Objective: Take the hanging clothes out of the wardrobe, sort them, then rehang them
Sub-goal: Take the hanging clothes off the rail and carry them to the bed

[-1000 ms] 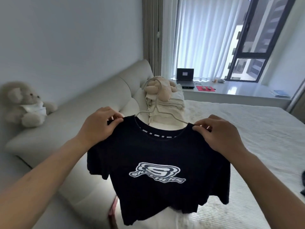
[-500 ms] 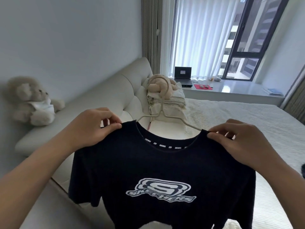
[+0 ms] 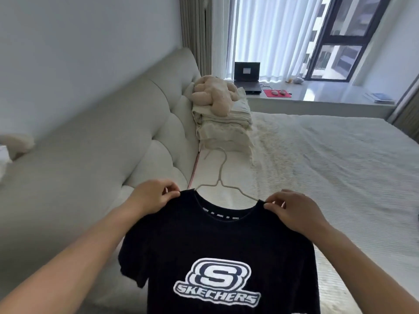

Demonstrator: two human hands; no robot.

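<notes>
Step in hand, by judgement: sorting. The left hand (image 3: 154, 197) and right hand (image 3: 292, 211) each pinch a shoulder of the shirt (image 3: 217, 257). The shirt sits on a hanger (image 3: 221, 177); its hook projects beyond the grips, over the bed (image 3: 317, 155). Next move calls for lowering the shirt flat without releasing either pinch.

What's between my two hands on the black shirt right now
In the head view, between the left hand and right hand on the black shirt lie its open neckline and the pale wire hanger rising from it.
</notes>
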